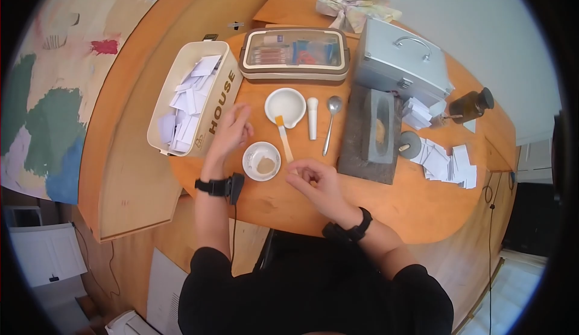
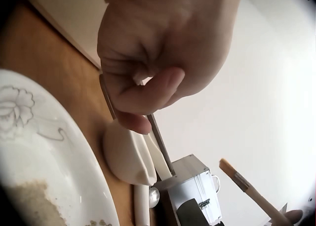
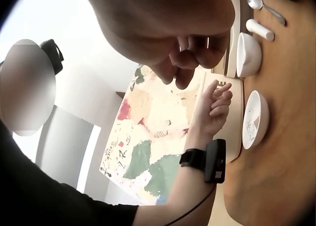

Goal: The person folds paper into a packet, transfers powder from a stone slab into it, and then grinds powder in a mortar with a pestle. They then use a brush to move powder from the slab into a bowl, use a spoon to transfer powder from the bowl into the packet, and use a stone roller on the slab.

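Note:
My right hand (image 1: 319,184) pinches the wooden handle of a flat brush (image 1: 284,139) near its end. The tan bristles point up and away, overlapping the near rim of a white spouted mortar (image 1: 285,102) in the head view. My left hand (image 1: 232,131) holds nothing, its fingers loosely bent above the table's left side. Just right of its wrist sits a small white bowl (image 1: 248,161) with a patch of tan powder inside; the left wrist view shows the flower pattern on this bowl (image 2: 74,137). A white pestle (image 1: 312,119) and a metal spoon (image 1: 330,124) lie right of the mortar.
A cream box (image 1: 226,87) full of folded papers stands left, and a lidded case (image 1: 295,76) at the back. On the right are a silver case (image 1: 392,45), a hollowed grey stone block (image 1: 373,148) on a dark slab, paper pieces (image 1: 437,160) and a dark bottle (image 1: 464,108).

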Demonstrator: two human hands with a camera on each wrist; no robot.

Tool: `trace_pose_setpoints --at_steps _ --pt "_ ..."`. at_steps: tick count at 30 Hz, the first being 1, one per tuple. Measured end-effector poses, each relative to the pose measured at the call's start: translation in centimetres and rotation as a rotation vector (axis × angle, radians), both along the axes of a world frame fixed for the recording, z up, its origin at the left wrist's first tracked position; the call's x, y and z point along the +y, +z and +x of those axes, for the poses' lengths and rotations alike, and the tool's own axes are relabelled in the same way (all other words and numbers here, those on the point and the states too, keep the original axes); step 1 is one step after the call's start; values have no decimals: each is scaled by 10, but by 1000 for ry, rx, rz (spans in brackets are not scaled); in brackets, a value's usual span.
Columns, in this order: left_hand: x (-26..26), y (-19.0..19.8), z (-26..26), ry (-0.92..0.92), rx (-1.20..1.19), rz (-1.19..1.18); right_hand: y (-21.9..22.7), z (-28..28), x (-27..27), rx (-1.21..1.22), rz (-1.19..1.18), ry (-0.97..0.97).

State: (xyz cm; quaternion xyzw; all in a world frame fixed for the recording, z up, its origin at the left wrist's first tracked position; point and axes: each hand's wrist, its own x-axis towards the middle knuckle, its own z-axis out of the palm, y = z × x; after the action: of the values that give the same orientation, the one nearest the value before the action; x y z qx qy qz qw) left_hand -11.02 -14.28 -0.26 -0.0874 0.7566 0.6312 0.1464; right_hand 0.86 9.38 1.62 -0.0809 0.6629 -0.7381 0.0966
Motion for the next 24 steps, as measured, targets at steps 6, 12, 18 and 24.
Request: trace_pose_setpoints --at_steps 6,12,18,24 --pt "-2 15 45 -140 -93 247 -12 -42 -57 22 182 82" --pt "-12 -17 8 -147 27 62 -3 -43 -51 162 237 85" --pt "-11 -47 -32 -289 157 -379 17 -13 13 83 288 405" --pt "-14 -56 -38 -209 187 -448 33 10 69 132 255 409"
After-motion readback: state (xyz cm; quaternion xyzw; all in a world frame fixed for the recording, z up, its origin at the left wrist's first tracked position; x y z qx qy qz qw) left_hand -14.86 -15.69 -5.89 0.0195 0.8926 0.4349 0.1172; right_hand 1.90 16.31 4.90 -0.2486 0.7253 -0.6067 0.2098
